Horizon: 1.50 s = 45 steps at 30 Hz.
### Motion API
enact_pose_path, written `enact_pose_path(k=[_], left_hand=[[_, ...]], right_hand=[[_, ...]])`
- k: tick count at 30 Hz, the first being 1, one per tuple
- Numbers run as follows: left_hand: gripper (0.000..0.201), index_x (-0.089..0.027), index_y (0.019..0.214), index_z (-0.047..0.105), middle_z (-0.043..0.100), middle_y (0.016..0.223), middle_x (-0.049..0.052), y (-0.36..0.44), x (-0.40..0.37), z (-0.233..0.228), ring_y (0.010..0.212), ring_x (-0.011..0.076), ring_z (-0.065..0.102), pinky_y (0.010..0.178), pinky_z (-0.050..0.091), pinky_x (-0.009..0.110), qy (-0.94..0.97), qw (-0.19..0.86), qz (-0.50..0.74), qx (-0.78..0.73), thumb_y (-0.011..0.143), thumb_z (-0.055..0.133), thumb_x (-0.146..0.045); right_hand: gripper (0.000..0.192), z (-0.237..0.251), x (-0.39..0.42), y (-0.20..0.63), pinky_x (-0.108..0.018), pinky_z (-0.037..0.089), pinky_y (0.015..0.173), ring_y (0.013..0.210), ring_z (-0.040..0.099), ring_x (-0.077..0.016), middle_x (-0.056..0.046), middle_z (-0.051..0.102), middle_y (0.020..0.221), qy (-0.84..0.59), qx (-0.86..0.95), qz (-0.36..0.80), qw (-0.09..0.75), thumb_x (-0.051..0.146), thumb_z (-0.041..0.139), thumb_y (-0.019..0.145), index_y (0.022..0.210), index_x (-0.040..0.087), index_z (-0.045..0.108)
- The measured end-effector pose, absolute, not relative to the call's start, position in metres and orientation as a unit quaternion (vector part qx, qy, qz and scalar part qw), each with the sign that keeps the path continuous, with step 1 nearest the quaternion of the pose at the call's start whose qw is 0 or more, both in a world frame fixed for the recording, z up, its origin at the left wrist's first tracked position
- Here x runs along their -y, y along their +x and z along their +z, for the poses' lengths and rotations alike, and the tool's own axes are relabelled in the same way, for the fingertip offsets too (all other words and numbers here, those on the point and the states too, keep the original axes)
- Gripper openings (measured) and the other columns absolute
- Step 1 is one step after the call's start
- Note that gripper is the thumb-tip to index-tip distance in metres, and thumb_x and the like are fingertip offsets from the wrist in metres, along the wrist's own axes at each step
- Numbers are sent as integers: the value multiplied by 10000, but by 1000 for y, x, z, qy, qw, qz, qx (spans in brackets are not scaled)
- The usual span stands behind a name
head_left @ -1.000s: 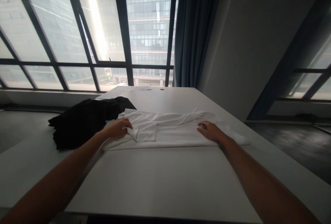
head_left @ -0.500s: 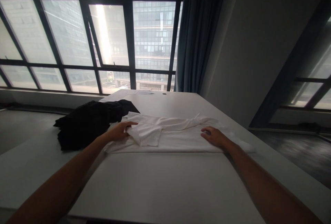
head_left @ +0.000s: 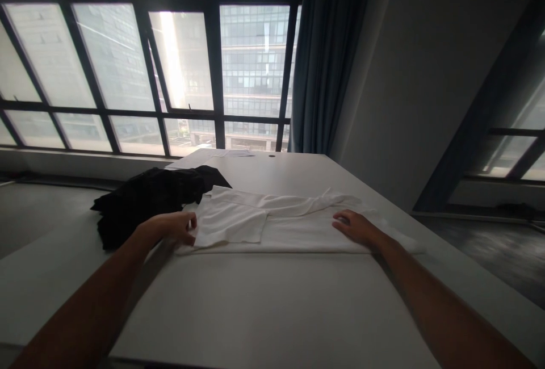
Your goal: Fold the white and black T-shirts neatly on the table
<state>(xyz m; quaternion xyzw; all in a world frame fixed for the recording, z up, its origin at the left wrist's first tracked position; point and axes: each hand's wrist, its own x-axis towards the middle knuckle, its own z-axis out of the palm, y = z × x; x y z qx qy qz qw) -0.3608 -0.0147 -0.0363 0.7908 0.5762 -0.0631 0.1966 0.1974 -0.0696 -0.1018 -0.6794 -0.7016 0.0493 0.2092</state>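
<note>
Leftward goes the left hand (head_left: 176, 227) since half a second ago, and the turned-over flap (head_left: 234, 226) of the white garment (head_left: 298, 235) now lies flatter, its corner reaching out to those fingers. Taking the garment as the dial, with twelve toward the windows (head_left: 110, 54), that hand sits at nine o'clock, its thumb and fingers curled with a narrow gap at the flap's corner (whether they pinch it, I cannot tell). At three o'clock the right hand (head_left: 355, 227) rests on the cloth, much as before, its fingers loosely bent and slightly parted from the thumb. Lengthwise across the white table (head_left: 272, 306), the garment lies creased along its far side. Between nine and ten is a heaped black cloth (head_left: 149, 201); papers (head_left: 232, 153) lie farther off at eleven.
</note>
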Motion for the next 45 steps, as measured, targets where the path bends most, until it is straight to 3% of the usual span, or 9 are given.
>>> enact_pose_path(k=[4, 10, 17, 22, 25, 28, 31, 36, 45], left_hand=[[743, -150, 1163, 518, 657, 870, 43, -361, 17, -37, 728, 218, 623, 617, 474, 283, 761, 291, -101, -570, 533, 733, -481], [682, -203, 1182, 465, 602, 956, 17, -364, 14, -33, 799, 186, 611, 636, 495, 249, 744, 385, 42, -545, 546, 657, -354], [806, -141, 1320, 414, 602, 1151, 147, -361, 11, -42, 708, 222, 649, 512, 515, 288, 708, 308, -27, -635, 563, 646, -294], [1078, -129, 1502, 272, 561, 1308, 201, -354, 10, -49, 1115, 351, 600, 884, 525, 427, 805, 181, -14, -566, 564, 742, -374], [901, -229, 1418, 468, 417, 1487, 138, -350, 8, -50, 1310, 343, 447, 1078, 383, 450, 879, 135, 69, -451, 605, 755, -490], [461, -231, 1043, 723, 563, 1357, 105, -343, 6, -50, 1199, 295, 546, 1051, 411, 404, 899, 173, 152, -371, 777, 614, -591], [486, -181, 836, 710, 704, 1014, 103, -340, 3, -48, 917, 236, 638, 886, 503, 352, 872, 195, 268, -361, 821, 550, -640], [522, -148, 811, 643, 644, 712, 21, -343, 0, -44, 658, 149, 575, 646, 495, 261, 797, 270, 399, -364, 755, 618, -666], [628, -155, 863, 710, 739, 804, 80, -337, 7, -52, 756, 216, 661, 754, 513, 310, 850, 234, 201, -426, 858, 412, -708]], right_hand=[[469, -100, 70, 196, -347, 465, 968, 1095, 607, -278, -140, 631, 1228, -682, 700, 57, 206, 489, 644, 782, 1110, 156, 674], [449, -102, 69, 198, -364, 438, 1010, 1145, 575, -285, -151, 614, 1243, -677, 705, 40, 210, 447, 637, 800, 1128, 142, 665], [424, -104, 67, 200, -365, 428, 1025, 1146, 575, -284, -137, 631, 1217, -678, 704, 47, 207, 451, 645, 792, 1098, 160, 679], [440, -101, 69, 199, -354, 445, 1001, 1126, 588, -278, -142, 624, 1227, -682, 701, 55, 201, 456, 642, 792, 1109, 152, 675], [438, -100, 70, 198, -347, 448, 993, 1122, 590, -274, -142, 624, 1227, -681, 703, 52, 199, 458, 635, 797, 1106, 151, 677], [428, -101, 70, 197, -350, 443, 997, 1123, 586, -275, -137, 630, 1217, -680, 705, 44, 197, 458, 633, 796, 1097, 159, 682], [437, -100, 70, 197, -352, 441, 998, 1120, 586, -274, -137, 628, 1219, -682, 705, 42, 190, 464, 624, 800, 1104, 155, 679], [439, -98, 71, 196, -337, 445, 994, 1122, 588, -268, -132, 624, 1233, -685, 705, 39, 180, 465, 622, 805, 1112, 157, 682], [445, -95, 74, 193, -343, 439, 1004, 1139, 583, -277, -125, 626, 1239, -684, 705, 51, 182, 472, 618, 815, 1134, 169, 686]])
